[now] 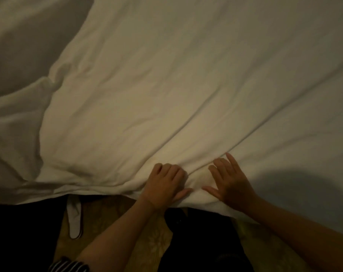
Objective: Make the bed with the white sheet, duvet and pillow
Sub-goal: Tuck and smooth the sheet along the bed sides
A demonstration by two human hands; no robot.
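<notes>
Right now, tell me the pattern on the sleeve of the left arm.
Black-and-white stripes; the sleeve shows best, at the bottom edge, in the head view.

The light is dim and warm. The duvet is brightest in the middle; a dark shadow lies near right. Everything looks slightly blurred.

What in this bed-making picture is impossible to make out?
- Pillow: none shows in this head view; the duvet runs past the frame's edges.
- Left hand: its fingertips curl out of sight behind the knuckles, so a grip on the duvet is unsure.
- White slipper: its far end is hidden under the duvet's edge.
</notes>
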